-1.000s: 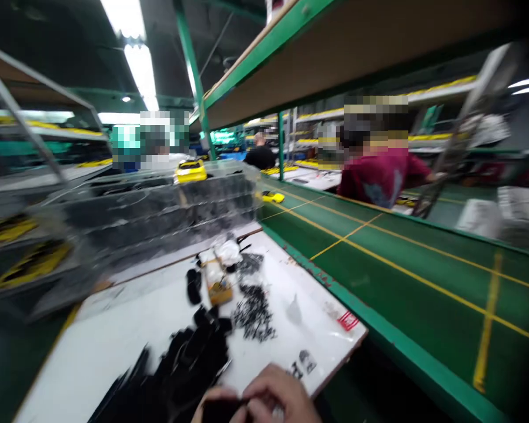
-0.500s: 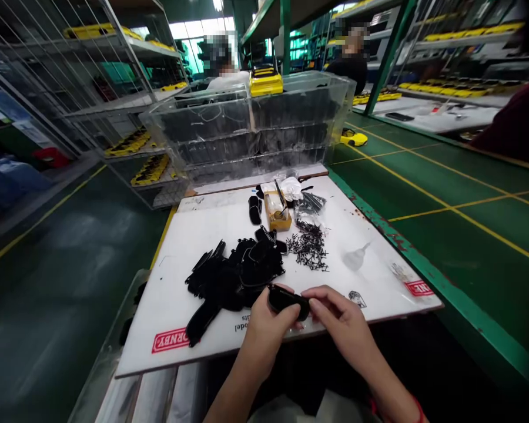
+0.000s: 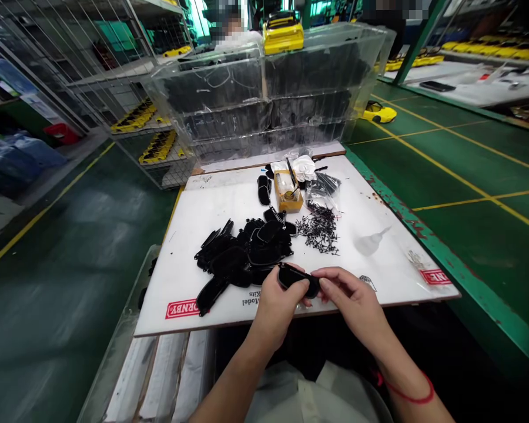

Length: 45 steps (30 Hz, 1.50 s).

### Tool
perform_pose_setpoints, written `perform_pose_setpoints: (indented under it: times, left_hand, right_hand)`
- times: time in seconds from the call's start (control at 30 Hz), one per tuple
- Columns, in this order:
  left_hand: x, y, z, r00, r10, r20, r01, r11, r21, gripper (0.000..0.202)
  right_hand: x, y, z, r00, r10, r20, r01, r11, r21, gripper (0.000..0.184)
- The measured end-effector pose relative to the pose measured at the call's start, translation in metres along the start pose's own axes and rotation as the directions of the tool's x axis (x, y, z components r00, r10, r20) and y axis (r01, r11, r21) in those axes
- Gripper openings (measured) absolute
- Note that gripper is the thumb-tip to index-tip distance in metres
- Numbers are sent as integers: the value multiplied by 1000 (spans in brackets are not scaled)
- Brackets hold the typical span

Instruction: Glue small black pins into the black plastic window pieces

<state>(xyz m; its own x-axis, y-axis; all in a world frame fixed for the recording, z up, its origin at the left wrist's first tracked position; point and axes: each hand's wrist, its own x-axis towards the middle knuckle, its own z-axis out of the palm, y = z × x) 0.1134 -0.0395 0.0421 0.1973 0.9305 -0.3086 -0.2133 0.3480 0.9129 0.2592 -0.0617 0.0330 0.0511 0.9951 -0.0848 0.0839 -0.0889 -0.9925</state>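
One white rectangular work board point(image 3: 203, 205), printed with two red-and-white labels: one label point(image 3: 181, 309) toward the near left corner, one at the near right corner. One glossy black, elongated, rounded plastic part point(image 3: 292, 275), held over the board close to the middle of its near edge. Hands, two: left hand point(image 3: 278, 302), closed narrowly about the part's left portion, thumb laid on its face; right hand point(image 3: 351, 296), thumb and forefinger drawn together at its right end. One red cord bracelet point(image 3: 417, 396) on the right wrist. One heap of similar glossy black plastic parts point(image 3: 247, 249), overlapping and too many to count, left of centre and reaching toward the near edge. One scatter of thin black pin-like pieces point(image 3: 320, 232), uncountable, right of the heap. Toward the far edge: one open amber-yellow box point(image 3: 290, 205); one small group of black rounded parts point(image 3: 264, 191) just left of it, number unclear; one clear plastic bag of black pieces point(image 3: 322, 188) to its right; one crumpled white wrapping point(image 3: 305, 168) behind. One translucent, narrow-necked bottle-like object point(image 3: 370, 241), lying toward the right edge.
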Motion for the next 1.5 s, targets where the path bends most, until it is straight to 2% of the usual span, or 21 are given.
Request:
perform_pose_setpoints:
  times: [0.13, 0.33, 0.53, 1.0, 1.5]
  left_hand:
    - [2, 6, 6, 999, 15, -47, -12, 999, 50, 16]
    - [4, 4, 10, 997, 57, -50, -51, 993, 111, 16]
    - [4, -3, 13, 992, 108, -64, -97, 983, 157, 22]
    - [5, 0, 24, 993, 84, -86, -73, 990, 124, 29]
    - [-1, 32, 55, 981, 42, -191, -8, 985, 175, 29]
  right_hand:
    - [1, -2, -1, 1000, -16, 1, 16, 999, -30, 22]
    - [1, -3, -7, 977, -210, -36, 194, 948, -253, 14]
    - [-1, -9, -13, 964, -267, 10, 250, 887, -388, 13]
    - [6, -17, -25, 992, -125, 29, 127, 919, -373, 16]
    - [20, -42, -45, 958, -267, 103, 286, 903, -320, 13]
